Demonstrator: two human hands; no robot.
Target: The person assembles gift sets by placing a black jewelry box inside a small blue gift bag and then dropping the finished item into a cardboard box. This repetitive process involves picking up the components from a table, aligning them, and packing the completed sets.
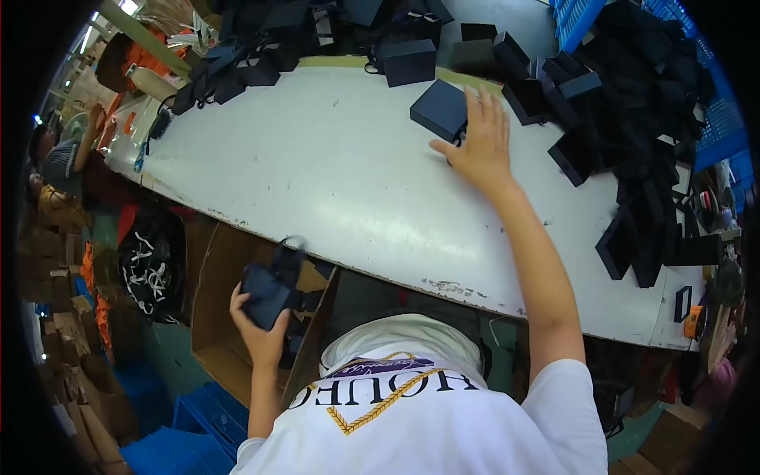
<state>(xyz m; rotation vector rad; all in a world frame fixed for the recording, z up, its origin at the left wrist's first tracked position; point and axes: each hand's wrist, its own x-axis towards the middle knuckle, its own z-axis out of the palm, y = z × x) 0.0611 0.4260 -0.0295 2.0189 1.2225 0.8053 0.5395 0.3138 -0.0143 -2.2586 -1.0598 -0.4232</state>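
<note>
My left hand (265, 332) grips a dark box (265, 294) over an open cardboard carton (214, 317) below the table's front edge. Other dark boxes lie inside that carton, partly hidden by the hand. On the white table (317, 158), my right hand (481, 146) is spread, its fingers at the right side of a dark square box (439, 109). Its thumb points left below that box. Whether the fingers press on the box is hard to tell.
Black boxes (408, 62) line the table's far edge, and a large heap (625, 103) of them covers its right side. Blue crates (716, 119) stand beyond the heap. A black bag (152, 265) is left of the carton. People (67, 158) are at far left.
</note>
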